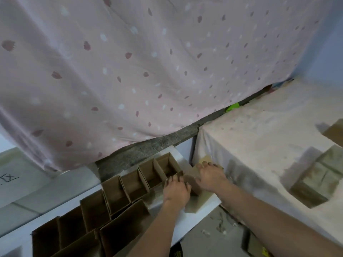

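Observation:
A row of open brown cardboard boxes [133, 184] stands on a white board [202, 210], running from lower left up to the middle. My left hand [176, 190] and my right hand [211, 177] both lie on a small cardboard box [192, 182] at the near end of the row. The left hand's fingers curl over that box's left edge. On the box's right flap, the right hand's fingers lie spread and fairly straight. Most of this box is hidden under both hands.
A pink spotted curtain [148, 62] hangs across the back. A cloth-covered table [259, 138] stands at right with stacks of flat cardboard [319, 180] on it. Grey floor with scraps [213, 230] lies below, and a pale sheet [27, 182] at left.

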{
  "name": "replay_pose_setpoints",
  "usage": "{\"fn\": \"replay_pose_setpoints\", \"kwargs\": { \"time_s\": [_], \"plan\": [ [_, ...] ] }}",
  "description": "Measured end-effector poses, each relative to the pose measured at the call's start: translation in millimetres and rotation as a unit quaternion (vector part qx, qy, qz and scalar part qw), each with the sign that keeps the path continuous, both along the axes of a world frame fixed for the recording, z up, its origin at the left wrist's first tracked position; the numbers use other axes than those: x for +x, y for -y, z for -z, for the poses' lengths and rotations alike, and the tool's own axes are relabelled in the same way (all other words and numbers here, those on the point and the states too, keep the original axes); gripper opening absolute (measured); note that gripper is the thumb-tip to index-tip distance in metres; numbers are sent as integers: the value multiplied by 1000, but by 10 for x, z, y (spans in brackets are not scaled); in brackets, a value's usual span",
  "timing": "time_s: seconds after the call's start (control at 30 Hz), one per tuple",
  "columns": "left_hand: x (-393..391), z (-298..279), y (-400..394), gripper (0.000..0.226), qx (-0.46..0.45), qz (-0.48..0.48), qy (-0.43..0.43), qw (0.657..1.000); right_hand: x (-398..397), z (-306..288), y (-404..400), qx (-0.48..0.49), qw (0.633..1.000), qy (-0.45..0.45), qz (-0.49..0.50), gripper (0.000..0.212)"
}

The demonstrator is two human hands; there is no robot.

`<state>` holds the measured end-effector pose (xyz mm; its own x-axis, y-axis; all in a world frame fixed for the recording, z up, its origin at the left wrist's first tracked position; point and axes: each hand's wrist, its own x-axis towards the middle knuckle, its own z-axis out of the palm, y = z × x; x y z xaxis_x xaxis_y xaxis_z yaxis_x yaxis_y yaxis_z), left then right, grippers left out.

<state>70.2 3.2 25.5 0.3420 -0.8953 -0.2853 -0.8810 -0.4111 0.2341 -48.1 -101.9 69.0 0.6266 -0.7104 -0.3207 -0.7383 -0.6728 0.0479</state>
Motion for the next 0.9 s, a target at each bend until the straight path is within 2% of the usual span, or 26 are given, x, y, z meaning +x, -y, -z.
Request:
{"fn": "replay_pose_setpoints", "kwargs": {
  "time_s": [0.1,0.2,0.4,0.5,0.6,0.77,0.83,0.9],
  "plan": [
    [36,136,95,53,0,-10,-42,999,-10,67,257,11,997,-41,-63,69],
    [66,296,159,53,4,-34,-80,996,17,165,441,48,990,-56,-118,88],
    [-63,360,176,56,-8,-107,-171,979,117,419,495,46,948,-132,-285,126],
    [-138,373,237,58,-18,-125,-176,976,163,563,555,5,926,-153,-345,132],
    [-219,360,286,56,-44,-188,-201,960,193,600,645,-5,914,-137,-381,128],
    [-403,331,322,47,-125,-301,-267,907,125,656,790,31,915,-73,-395,117],
    [-483,328,335,40,-180,-371,-298,861,51,681,905,65,927,-21,-370,118],
    [-562,310,314,37,-237,-446,-334,796,-55,682,1022,102,936,27,-335,122]
  ]
}}
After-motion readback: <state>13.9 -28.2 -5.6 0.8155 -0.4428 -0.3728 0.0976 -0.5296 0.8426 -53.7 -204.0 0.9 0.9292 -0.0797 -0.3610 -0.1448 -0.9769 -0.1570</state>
